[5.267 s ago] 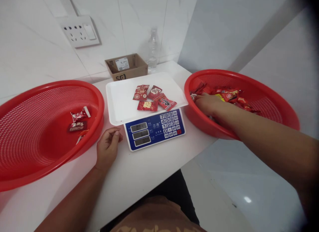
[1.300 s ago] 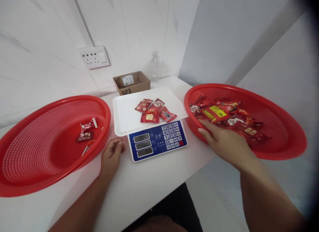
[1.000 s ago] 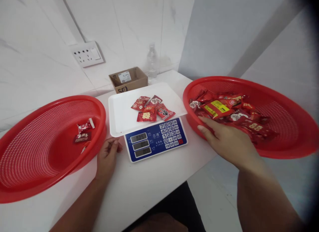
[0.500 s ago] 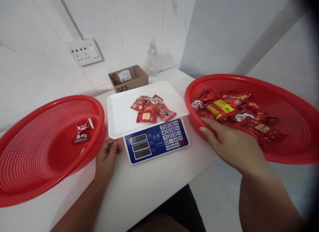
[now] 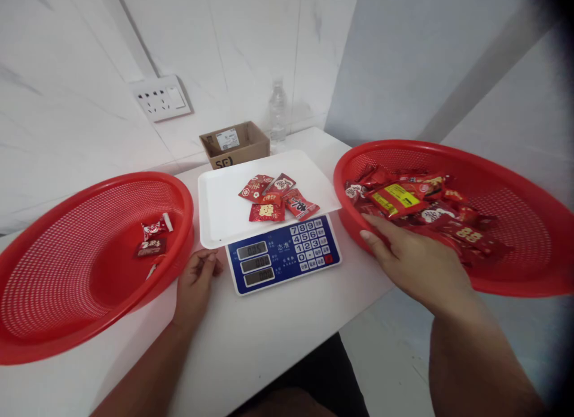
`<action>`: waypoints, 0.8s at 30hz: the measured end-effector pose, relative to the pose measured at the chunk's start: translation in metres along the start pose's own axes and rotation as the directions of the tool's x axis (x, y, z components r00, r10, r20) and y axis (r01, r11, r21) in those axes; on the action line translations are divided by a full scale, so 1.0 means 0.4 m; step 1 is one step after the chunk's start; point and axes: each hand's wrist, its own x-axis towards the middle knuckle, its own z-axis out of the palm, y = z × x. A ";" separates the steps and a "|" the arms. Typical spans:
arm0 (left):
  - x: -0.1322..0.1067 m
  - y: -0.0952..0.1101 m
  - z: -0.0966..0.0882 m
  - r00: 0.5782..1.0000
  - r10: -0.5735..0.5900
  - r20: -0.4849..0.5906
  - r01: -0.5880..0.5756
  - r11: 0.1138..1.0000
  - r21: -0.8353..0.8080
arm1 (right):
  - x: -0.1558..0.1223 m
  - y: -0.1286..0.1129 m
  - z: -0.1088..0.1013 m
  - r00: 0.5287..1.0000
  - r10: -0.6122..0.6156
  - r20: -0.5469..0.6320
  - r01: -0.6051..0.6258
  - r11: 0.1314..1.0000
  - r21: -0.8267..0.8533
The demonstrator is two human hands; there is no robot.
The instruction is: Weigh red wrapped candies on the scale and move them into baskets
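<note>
My left hand (image 5: 197,285) rests on the table just left of the scale, its fingers curled in with the thumb against them and nothing visible in them. Over the near rim of the right red plastic basket (image 5: 515,166) lies my right hand (image 5: 417,261), thumb on the outer side and other fingers partly hidden. Many red-wrapped snack packets (image 5: 466,229) fill that basket, one with a yellow label (image 5: 397,197). Between my hands stands a digital scale (image 5: 287,253) with a blue keypad panel. Several red packets (image 5: 269,211) lie together on its white tray (image 5: 219,208).
A second red basket (image 5: 40,250) on the left holds a few small packets (image 5: 152,245). Behind the scale are an open cardboard box (image 5: 237,151) and a clear plastic bottle (image 5: 278,109). A socket panel (image 5: 161,98) is on the wall.
The view has shifted slightly, so everything sits a little lower and further right. Both hands keep their places, and the packets on the tray stay as they were.
</note>
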 end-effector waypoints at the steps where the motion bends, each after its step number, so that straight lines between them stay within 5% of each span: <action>1: 0.000 0.001 0.000 1.000 0.005 0.001 -0.005 1.000 0.002 | 0.000 -0.001 0.000 1.000 0.007 0.001 -0.007 1.000 -0.019; 15: -0.027 -0.004 -0.007 0.993 0.118 -0.027 -0.117 0.991 0.062 | -0.005 -0.014 -0.015 1.000 -0.015 -0.004 0.015 1.000 -0.019; 18: -0.051 0.013 -0.013 0.971 0.238 -0.012 -0.234 0.963 0.134 | -0.005 -0.013 -0.014 1.000 -0.022 -0.004 0.022 1.000 -0.021; 20: -0.061 0.038 -0.019 0.902 0.428 0.052 -0.428 0.873 0.233 | -0.004 -0.012 -0.012 0.999 -0.033 -0.007 0.033 0.999 -0.023; 24: -0.052 0.107 -0.045 0.672 0.709 0.215 -0.715 0.543 0.441 | -0.002 -0.012 -0.010 1.000 -0.031 0.000 0.031 0.999 -0.023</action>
